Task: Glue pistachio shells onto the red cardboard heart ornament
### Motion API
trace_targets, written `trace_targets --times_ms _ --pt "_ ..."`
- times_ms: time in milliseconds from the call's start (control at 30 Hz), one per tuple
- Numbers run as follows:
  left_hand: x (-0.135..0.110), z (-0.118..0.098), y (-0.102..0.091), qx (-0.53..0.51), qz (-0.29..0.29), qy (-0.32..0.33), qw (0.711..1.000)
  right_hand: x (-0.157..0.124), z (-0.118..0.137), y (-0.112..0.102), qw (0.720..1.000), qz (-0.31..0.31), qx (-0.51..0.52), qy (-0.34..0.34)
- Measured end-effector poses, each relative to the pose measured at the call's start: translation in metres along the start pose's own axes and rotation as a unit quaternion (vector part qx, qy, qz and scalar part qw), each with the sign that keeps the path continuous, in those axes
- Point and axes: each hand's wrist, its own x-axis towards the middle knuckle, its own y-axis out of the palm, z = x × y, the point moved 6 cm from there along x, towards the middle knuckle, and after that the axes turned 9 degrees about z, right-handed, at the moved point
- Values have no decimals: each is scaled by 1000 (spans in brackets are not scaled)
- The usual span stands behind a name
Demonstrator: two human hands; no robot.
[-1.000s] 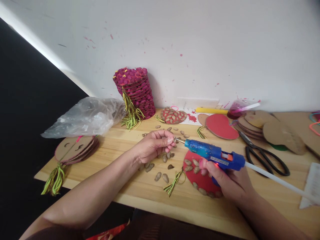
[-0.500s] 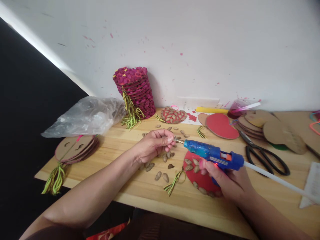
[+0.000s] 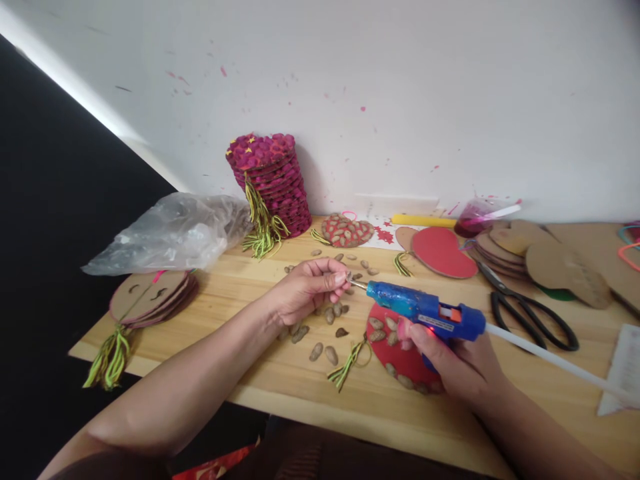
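My left hand [image 3: 307, 292] pinches a small brown seed shell [image 3: 349, 275] between thumb and fingertips above the wooden table [image 3: 280, 393]. My right hand [image 3: 457, 363] grips a blue glue gun [image 3: 427, 313], finger on the trigger, its metal nozzle touching the pinched shell. A white glue stick [image 3: 555, 360] juts from the gun's back. Under the gun lies a red heart-shaped card [image 3: 407, 357] with several shells stuck along its edge and top. Loose shells [image 3: 320, 333] are scattered under my left hand.
A tall stack of magenta decorated hearts [image 3: 273, 180] stands by the wall, a clear plastic bag [image 3: 170, 230] to its left. Cardboard hearts with green tassels [image 3: 150, 297] lie at the left edge. Black scissors [image 3: 530, 310], a red heart [image 3: 443, 252] and cardboard cutouts [image 3: 540, 257] lie on the right.
Hardly anything differs: the glue gun has slid a few pixels left toward the shell. My left hand holds still.
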Motion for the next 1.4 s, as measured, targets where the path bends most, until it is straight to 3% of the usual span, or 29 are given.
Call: trace_targets --times_ms 1400 --pt "-1 0 1 -2 -7 -5 1000 -3 -3 2 1000 3 -19 -10"
